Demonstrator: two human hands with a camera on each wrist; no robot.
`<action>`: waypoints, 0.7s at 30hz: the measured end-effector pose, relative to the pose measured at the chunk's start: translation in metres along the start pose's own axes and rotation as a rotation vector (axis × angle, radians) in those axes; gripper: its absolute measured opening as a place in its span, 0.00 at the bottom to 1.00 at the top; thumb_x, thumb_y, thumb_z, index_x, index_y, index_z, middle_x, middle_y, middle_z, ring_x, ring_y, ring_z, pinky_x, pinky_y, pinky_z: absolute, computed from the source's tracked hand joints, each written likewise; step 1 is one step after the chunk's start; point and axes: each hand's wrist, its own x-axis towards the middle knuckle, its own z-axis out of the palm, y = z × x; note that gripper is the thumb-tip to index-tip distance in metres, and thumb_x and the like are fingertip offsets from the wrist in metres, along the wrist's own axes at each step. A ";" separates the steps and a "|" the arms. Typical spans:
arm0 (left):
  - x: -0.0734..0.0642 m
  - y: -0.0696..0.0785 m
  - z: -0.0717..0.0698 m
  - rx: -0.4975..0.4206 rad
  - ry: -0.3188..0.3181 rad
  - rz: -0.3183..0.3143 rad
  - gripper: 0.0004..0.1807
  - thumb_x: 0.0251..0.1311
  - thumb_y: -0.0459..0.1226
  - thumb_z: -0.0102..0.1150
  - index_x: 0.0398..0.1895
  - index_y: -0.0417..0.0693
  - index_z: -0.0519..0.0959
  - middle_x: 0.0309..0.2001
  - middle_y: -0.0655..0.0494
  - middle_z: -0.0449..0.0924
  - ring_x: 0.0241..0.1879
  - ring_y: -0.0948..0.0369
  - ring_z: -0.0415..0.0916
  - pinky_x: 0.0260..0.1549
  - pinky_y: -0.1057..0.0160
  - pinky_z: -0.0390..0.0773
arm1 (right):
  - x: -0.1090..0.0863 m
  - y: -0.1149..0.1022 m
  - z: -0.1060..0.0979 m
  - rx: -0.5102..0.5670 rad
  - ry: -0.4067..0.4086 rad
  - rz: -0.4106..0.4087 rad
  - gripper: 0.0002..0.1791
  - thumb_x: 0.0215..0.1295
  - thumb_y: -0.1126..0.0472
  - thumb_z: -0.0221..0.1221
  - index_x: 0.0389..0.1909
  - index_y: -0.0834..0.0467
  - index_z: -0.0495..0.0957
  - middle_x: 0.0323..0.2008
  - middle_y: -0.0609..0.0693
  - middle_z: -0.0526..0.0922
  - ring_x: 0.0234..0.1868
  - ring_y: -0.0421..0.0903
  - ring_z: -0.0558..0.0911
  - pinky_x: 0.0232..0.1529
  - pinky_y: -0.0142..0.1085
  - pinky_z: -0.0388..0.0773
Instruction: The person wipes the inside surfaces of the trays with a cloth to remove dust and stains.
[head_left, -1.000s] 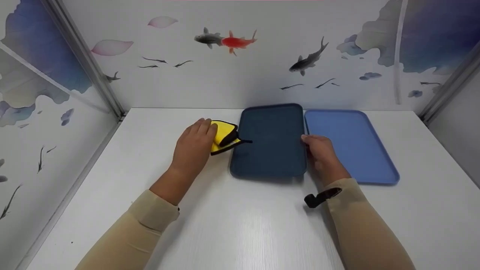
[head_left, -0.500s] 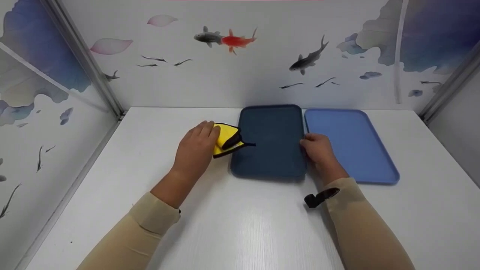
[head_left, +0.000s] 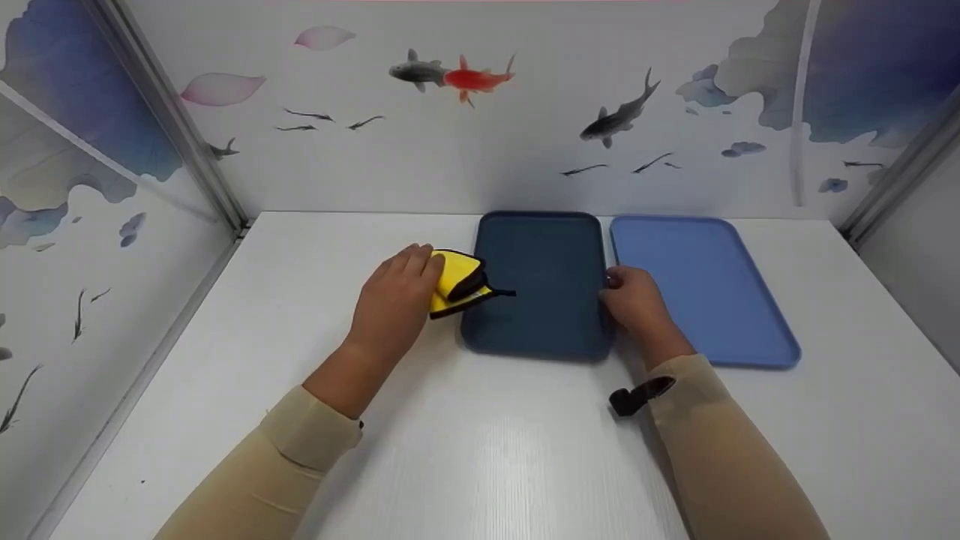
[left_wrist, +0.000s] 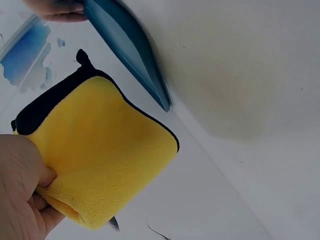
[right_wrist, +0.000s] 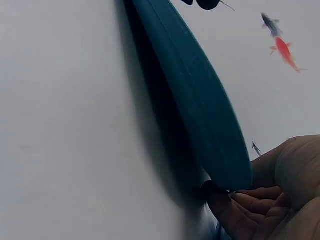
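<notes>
My left hand (head_left: 397,296) pinches a folded yellow cloth (head_left: 457,277) with black edging and a small black loop. In the left wrist view the cloth (left_wrist: 105,145) hangs from between thumb and fingers, above the table. Its looped corner overlaps the left side of a dark teal tray (head_left: 544,300) in the head view. My right hand (head_left: 636,304) grips that tray by its right edge, thumb on top and fingers beneath. The right wrist view shows the tray's edge (right_wrist: 200,100) tilted up, with a dark shadow gap under it.
A light blue tray (head_left: 697,292) lies flat on the white table (head_left: 480,450), just right of the dark one and partly behind my right hand. Behind stands a white wall (head_left: 525,165) with painted fish, and a side panel (head_left: 67,300) borders the left.
My left hand has moved slightly right and nearer to me with the cloth, further over the dark tray. The dark tray has shifted and tilted a little in my right hand's grip.
</notes>
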 end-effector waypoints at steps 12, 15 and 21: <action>-0.001 0.002 -0.001 -0.010 -0.029 0.002 0.28 0.62 0.26 0.68 0.67 0.41 0.76 0.67 0.44 0.77 0.68 0.49 0.76 0.68 0.53 0.76 | 0.001 0.004 0.002 -0.095 0.019 -0.035 0.28 0.76 0.66 0.54 0.73 0.70 0.66 0.68 0.71 0.74 0.68 0.65 0.75 0.66 0.56 0.77; -0.002 0.002 -0.001 -0.003 -0.031 0.002 0.28 0.62 0.26 0.68 0.67 0.41 0.76 0.67 0.44 0.78 0.68 0.49 0.76 0.68 0.53 0.76 | 0.001 0.005 0.002 -0.109 0.019 -0.043 0.27 0.76 0.66 0.54 0.73 0.70 0.67 0.67 0.71 0.74 0.67 0.65 0.76 0.65 0.56 0.77; -0.003 0.000 0.000 0.007 -0.018 0.001 0.28 0.61 0.26 0.69 0.66 0.41 0.76 0.66 0.44 0.78 0.67 0.49 0.77 0.67 0.53 0.77 | 0.003 0.006 0.002 -0.131 0.014 -0.052 0.26 0.75 0.67 0.53 0.72 0.70 0.68 0.67 0.71 0.75 0.68 0.65 0.75 0.66 0.56 0.77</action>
